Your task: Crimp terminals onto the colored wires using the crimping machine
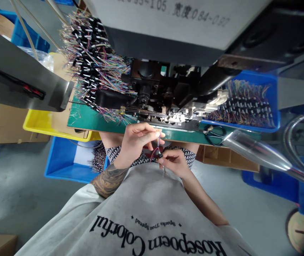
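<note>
My left hand (137, 142) is closed, thumb and fingers pinching the upper ends of a small bundle of thin coloured wires (158, 142), just in front of the machine's lit front edge. Lower and to the right, my right hand (175, 161) is closed around the same wire bundle at its black band (160, 155). Purple and pink strands loop between the two hands, and a few loose ends hang below my right fingers. The terminal machine (168, 89) stands directly ahead, its metal tooling (180, 116) brightly lit. The exact wire tips are hidden by my left fingers.
A large heap of banded wire bundles (88, 60) lies left of the machine; more fill a blue bin (276, 106) at right. Black-handled scissors (216, 136) lie on the green bench (101, 122). A metal lamp-like nozzle (258, 153) juts in at right. Yellow tray (38, 122) and blue crate (61, 160) stand left.
</note>
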The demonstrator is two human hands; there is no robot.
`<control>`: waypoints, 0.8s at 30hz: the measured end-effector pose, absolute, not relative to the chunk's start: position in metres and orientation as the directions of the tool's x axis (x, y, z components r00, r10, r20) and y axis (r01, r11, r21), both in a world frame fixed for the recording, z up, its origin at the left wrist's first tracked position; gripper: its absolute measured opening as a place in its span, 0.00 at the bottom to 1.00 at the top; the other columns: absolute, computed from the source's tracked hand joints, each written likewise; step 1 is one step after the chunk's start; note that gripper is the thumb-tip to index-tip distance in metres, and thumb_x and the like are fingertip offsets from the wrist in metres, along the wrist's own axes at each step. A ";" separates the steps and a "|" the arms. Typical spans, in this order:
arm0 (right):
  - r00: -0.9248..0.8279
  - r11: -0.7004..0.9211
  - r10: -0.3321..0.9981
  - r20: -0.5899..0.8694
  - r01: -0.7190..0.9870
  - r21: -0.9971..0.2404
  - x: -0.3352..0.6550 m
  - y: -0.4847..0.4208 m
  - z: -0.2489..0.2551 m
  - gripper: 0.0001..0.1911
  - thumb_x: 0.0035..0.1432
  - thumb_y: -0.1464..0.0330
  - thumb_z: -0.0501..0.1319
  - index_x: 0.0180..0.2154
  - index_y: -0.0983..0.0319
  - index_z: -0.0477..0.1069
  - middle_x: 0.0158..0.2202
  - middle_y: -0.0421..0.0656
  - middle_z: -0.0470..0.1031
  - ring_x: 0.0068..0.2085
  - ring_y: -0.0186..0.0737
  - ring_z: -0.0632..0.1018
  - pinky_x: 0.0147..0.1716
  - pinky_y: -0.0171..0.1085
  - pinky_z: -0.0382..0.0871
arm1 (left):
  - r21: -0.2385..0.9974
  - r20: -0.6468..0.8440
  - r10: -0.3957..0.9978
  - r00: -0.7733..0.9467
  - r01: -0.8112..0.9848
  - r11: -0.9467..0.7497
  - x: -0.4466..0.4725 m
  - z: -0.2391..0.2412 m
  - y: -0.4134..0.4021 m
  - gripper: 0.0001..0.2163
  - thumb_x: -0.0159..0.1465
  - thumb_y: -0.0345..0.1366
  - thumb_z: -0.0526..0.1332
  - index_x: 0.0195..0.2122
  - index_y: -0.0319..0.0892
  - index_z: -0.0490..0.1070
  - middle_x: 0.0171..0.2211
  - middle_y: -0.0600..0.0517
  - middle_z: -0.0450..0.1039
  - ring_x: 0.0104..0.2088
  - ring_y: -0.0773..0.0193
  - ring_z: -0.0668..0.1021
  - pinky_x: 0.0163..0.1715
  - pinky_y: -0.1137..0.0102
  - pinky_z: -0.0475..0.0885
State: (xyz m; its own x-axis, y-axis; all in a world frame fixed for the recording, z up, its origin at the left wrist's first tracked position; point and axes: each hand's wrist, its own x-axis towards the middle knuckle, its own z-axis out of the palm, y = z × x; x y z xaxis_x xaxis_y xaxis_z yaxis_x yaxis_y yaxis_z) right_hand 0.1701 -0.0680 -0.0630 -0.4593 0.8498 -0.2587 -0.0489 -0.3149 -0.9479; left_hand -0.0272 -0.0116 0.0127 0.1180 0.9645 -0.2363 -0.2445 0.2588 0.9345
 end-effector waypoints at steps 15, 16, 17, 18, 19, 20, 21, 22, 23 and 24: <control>-0.557 -0.261 0.801 -0.221 0.009 -0.965 0.198 -0.057 -0.056 0.09 0.63 0.61 0.70 0.35 0.60 0.84 0.29 0.43 0.83 0.28 0.35 0.79 0.27 0.34 0.71 | 0.954 -0.181 0.969 0.170 -0.209 0.215 -0.039 0.004 -0.012 0.06 0.63 0.41 0.70 0.35 0.45 0.81 0.37 0.47 0.85 0.36 0.57 0.87 0.24 0.71 0.78; -0.576 -0.250 0.789 -0.213 0.016 -0.968 0.206 -0.053 -0.054 0.08 0.62 0.62 0.71 0.37 0.60 0.84 0.31 0.44 0.83 0.29 0.36 0.80 0.28 0.34 0.72 | 0.963 -0.172 0.968 0.183 -0.175 0.205 -0.043 0.002 -0.011 0.06 0.64 0.41 0.70 0.36 0.45 0.82 0.38 0.47 0.86 0.37 0.57 0.87 0.25 0.71 0.78; -0.596 -0.230 0.778 -0.201 0.029 -0.973 0.216 -0.049 -0.052 0.07 0.62 0.62 0.71 0.38 0.59 0.84 0.32 0.44 0.84 0.30 0.37 0.80 0.29 0.35 0.73 | 0.972 -0.168 0.967 0.190 -0.133 0.195 -0.048 -0.001 -0.010 0.07 0.65 0.42 0.69 0.38 0.45 0.83 0.38 0.46 0.86 0.37 0.58 0.87 0.26 0.70 0.78; -0.615 -0.201 0.766 -0.187 0.047 -0.978 0.228 -0.045 -0.050 0.07 0.62 0.63 0.71 0.39 0.59 0.84 0.33 0.45 0.84 0.31 0.37 0.80 0.29 0.36 0.74 | 0.980 -0.162 0.969 0.185 -0.084 0.180 -0.053 -0.004 -0.009 0.08 0.66 0.42 0.68 0.38 0.45 0.83 0.38 0.46 0.86 0.35 0.59 0.86 0.26 0.70 0.77; -0.635 -0.166 0.752 -0.174 0.073 -0.983 0.241 -0.042 -0.046 0.06 0.63 0.63 0.71 0.40 0.58 0.84 0.34 0.46 0.84 0.31 0.38 0.80 0.29 0.38 0.74 | 0.988 -0.146 0.977 0.159 -0.022 0.151 -0.059 -0.009 -0.008 0.08 0.66 0.42 0.67 0.38 0.45 0.83 0.36 0.47 0.85 0.33 0.61 0.85 0.26 0.70 0.76; -0.637 -0.118 0.755 -0.155 0.102 -0.988 0.257 -0.039 -0.042 0.06 0.62 0.62 0.71 0.39 0.57 0.85 0.34 0.47 0.83 0.31 0.39 0.80 0.29 0.39 0.74 | 0.993 -0.111 0.988 0.108 0.062 0.105 -0.065 -0.014 -0.006 0.08 0.67 0.42 0.66 0.36 0.44 0.82 0.33 0.48 0.85 0.29 0.63 0.84 0.25 0.70 0.74; -0.622 -0.073 0.770 -0.143 0.137 -0.988 0.276 -0.037 -0.037 0.07 0.60 0.61 0.73 0.37 0.56 0.85 0.32 0.48 0.83 0.30 0.40 0.80 0.28 0.40 0.73 | 0.984 -0.050 0.998 0.039 0.175 0.042 -0.072 -0.020 -0.004 0.08 0.67 0.40 0.66 0.34 0.44 0.81 0.30 0.50 0.83 0.26 0.65 0.81 0.25 0.70 0.72; -0.598 -0.040 0.788 -0.146 0.188 -0.981 0.296 -0.037 -0.032 0.09 0.57 0.57 0.75 0.35 0.55 0.86 0.31 0.49 0.83 0.30 0.42 0.80 0.28 0.42 0.74 | 0.949 0.040 0.999 -0.037 0.313 -0.026 -0.079 -0.026 -0.002 0.08 0.66 0.39 0.65 0.32 0.44 0.80 0.27 0.52 0.81 0.24 0.66 0.78 0.26 0.70 0.70; -0.511 -0.032 0.845 -0.156 0.242 -0.970 0.318 -0.038 -0.027 0.14 0.52 0.53 0.77 0.32 0.55 0.86 0.31 0.52 0.82 0.31 0.44 0.81 0.28 0.45 0.74 | 0.885 0.143 0.985 -0.098 0.458 -0.083 -0.088 -0.032 0.000 0.07 0.65 0.37 0.65 0.30 0.44 0.79 0.24 0.54 0.78 0.23 0.67 0.74 0.27 0.69 0.68; -0.407 -0.060 0.893 -0.190 0.310 -0.949 0.341 -0.040 -0.022 0.18 0.48 0.49 0.78 0.29 0.55 0.86 0.30 0.55 0.82 0.31 0.46 0.82 0.29 0.47 0.74 | 0.805 0.242 0.960 -0.144 0.582 -0.115 -0.097 -0.038 0.002 0.07 0.64 0.36 0.65 0.29 0.44 0.78 0.23 0.55 0.75 0.23 0.67 0.72 0.28 0.69 0.67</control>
State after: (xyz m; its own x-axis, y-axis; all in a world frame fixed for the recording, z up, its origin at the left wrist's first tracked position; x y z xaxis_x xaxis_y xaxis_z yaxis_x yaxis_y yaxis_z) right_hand 0.3405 -0.0401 -0.0220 -0.4072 0.8934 -0.1899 0.3103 -0.0602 -0.9487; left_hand -0.0972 0.0025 -0.0377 -0.1439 0.9596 0.2418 0.5825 -0.1154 0.8046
